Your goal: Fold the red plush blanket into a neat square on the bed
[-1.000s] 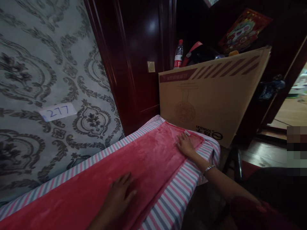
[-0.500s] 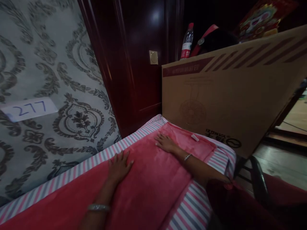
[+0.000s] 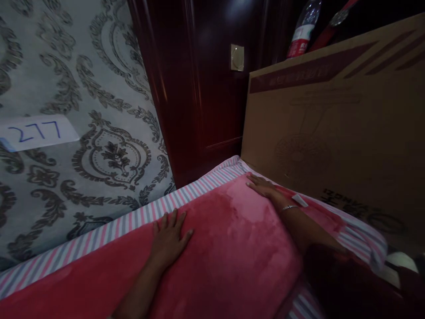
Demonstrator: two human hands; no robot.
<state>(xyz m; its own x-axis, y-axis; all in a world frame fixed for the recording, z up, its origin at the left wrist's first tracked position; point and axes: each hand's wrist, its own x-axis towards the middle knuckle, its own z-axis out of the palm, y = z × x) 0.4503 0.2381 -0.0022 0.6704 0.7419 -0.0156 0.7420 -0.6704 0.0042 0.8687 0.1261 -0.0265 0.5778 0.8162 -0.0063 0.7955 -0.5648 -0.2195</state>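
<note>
A red plush blanket (image 3: pixel 212 252) lies folded over a sheet with pink, grey and white stripes (image 3: pixel 133 220). My left hand (image 3: pixel 169 239) rests flat on the blanket near its wall-side edge, fingers spread. Farther off, my right hand (image 3: pixel 262 185) lies palm down on the blanket's far corner, its fingers stretched out and nothing held in them. A lighter, brushed patch of pile shows just below the right hand. Beside the right forearm a small white tag (image 3: pixel 300 200) sticks out at the blanket's far edge.
A large cardboard box (image 3: pixel 299 115) stands against the bed's far end, with a red-labelled bottle (image 3: pixel 303 31) on top. On the left is a patterned wall (image 3: pixel 113 88) with a paper marked 277 (image 3: pixel 40 132). A dark red wood panel (image 3: pixel 199 88) fills the corner.
My right hand has slid farther along the blanket to its far corner, leaving lighter pile behind it. The left hand stays about where it was. The view has come closer.
</note>
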